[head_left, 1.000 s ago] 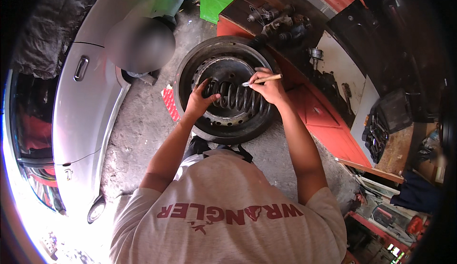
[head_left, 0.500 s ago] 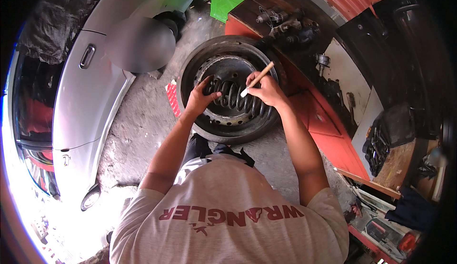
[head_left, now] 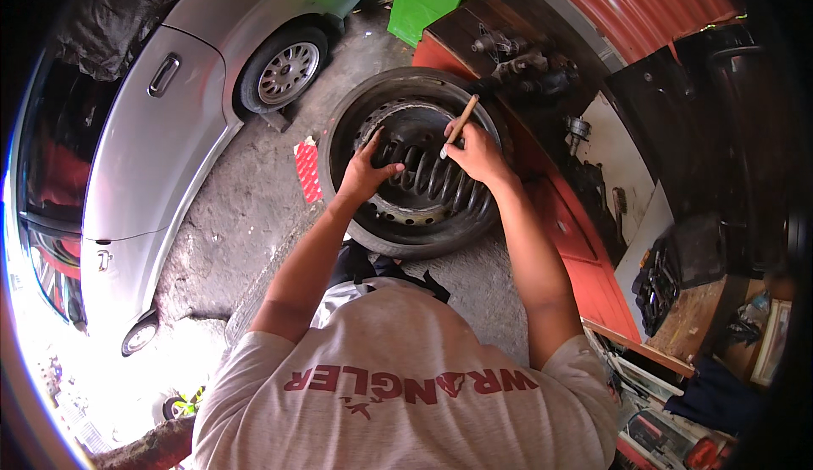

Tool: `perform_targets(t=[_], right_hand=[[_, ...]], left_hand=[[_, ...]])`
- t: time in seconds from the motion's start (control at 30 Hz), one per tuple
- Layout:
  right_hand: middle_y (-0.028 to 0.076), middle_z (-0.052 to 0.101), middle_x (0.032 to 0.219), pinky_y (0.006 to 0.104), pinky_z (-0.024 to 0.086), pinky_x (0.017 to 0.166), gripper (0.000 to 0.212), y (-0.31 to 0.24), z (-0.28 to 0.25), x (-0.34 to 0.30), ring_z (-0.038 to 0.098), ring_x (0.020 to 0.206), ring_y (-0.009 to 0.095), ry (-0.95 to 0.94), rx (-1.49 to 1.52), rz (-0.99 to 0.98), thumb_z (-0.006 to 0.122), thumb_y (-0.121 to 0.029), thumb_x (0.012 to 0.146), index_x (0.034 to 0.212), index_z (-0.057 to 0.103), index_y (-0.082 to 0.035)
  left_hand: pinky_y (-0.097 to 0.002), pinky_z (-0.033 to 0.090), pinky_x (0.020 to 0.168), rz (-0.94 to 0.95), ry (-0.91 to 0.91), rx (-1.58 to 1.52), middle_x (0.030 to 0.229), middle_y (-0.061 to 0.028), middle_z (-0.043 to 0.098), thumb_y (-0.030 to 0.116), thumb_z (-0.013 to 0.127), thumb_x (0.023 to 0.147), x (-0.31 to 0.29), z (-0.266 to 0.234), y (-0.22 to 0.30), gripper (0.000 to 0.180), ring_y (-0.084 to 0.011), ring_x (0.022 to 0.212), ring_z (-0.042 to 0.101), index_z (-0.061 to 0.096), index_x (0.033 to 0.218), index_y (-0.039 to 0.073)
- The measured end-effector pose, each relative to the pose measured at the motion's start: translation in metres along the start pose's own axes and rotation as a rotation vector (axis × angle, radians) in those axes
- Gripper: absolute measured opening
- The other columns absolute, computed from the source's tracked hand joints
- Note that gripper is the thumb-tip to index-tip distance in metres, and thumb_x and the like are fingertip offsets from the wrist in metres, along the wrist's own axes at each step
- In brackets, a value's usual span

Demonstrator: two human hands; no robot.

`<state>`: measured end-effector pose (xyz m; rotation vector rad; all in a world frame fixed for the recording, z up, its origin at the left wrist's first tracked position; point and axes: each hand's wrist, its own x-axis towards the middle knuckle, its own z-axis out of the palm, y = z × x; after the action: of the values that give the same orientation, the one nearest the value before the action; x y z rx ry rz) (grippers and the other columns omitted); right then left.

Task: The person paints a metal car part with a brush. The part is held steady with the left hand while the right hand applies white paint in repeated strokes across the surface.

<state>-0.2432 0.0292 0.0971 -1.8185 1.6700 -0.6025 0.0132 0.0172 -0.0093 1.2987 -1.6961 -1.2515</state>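
Observation:
A black coil spring (head_left: 434, 180) lies on its side across the steel rim of a wheel with a tyre (head_left: 398, 244), which lies flat on the floor. My left hand (head_left: 366, 172) grips the spring's left end, with the thumb on the near side and the fingers on the far side. Over the right part of the spring, my right hand (head_left: 478, 155) holds a small brush (head_left: 461, 121) by its wooden handle. The brush's pale tip points down at the coils. Part of the spring's right end is hidden under my right hand and wrist.
A silver car (head_left: 148, 148) stands at the left. To the right is a red cabinet (head_left: 580, 250) bearing greasy metal parts (head_left: 525, 63) and a tray of tools (head_left: 656, 288). A green box (head_left: 421, 6) stands beyond the wheel; a red patterned strip (head_left: 307, 170) lies beside the tyre.
The brush has tilted more upright in my right hand, its tip still near the coils. My left hand stays on the spring's end. The whole view has shifted slightly.

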Motion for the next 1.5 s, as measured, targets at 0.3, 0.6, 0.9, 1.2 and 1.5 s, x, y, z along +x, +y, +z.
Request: perform_targets(t=[0.3,0.6,0.9,1.2,1.5], right_hand=[[0.01,0.064,0.094,0.0363,0.049,0.086,0.023,-0.005,-0.002,0.006,0.064,0.094,0.023,-0.065,0.049,0.009,0.07,-0.009,0.081,0.099,0.058,-0.002],[0.016,0.065,0.093,0.0433,0.051,0.083,0.023,-0.003,0.01,0.007,0.066,0.091,0.037,0.083,-0.178,0.074,0.07,-0.014,0.08,0.098,0.06,-0.005],[0.014,0.065,0.09,0.0397,0.05,0.081,0.02,-0.003,0.011,0.004,0.066,0.088,0.03,0.045,-0.046,0.112,0.069,-0.011,0.079,0.095,0.06,-0.003],[0.01,0.062,0.089,0.0371,0.049,0.076,0.023,-0.005,0.026,-0.001,0.062,0.081,0.022,0.172,-0.118,0.155,0.072,-0.011,0.081,0.098,0.06,-0.003],[0.012,0.062,0.083,0.0382,0.049,0.078,0.017,0.001,0.007,-0.001,0.066,0.084,0.027,0.1,0.092,0.206,0.066,-0.013,0.081,0.093,0.059,-0.003]], left_hand=[[-0.0392,0.041,0.112,-0.051,0.021,-0.015,0.147,-0.0259,0.049,0.033,0.091,0.072,-0.004,-0.002,0.016,0.128,-0.0341,0.135,0.051,0.002,0.16,0.006],[-0.0399,0.044,0.109,-0.103,-0.036,0.021,0.139,-0.0273,0.055,0.04,0.09,0.072,-0.002,-0.003,0.016,0.12,-0.0338,0.131,0.055,0.016,0.156,-0.002],[-0.0418,0.047,0.106,-0.059,-0.05,0.024,0.132,-0.0283,0.06,0.042,0.09,0.071,0.001,-0.002,0.01,0.113,-0.0367,0.126,0.059,0.024,0.152,-0.004],[-0.0426,0.047,0.105,-0.065,-0.058,0.053,0.132,-0.0305,0.059,0.043,0.089,0.071,0.005,-0.003,0.013,0.111,-0.039,0.126,0.058,0.028,0.149,-0.006],[-0.0441,0.048,0.103,-0.011,-0.041,0.056,0.129,-0.0333,0.059,0.05,0.087,0.071,0.002,0.0,0.0,0.117,-0.0436,0.123,0.058,0.024,0.151,-0.007]])
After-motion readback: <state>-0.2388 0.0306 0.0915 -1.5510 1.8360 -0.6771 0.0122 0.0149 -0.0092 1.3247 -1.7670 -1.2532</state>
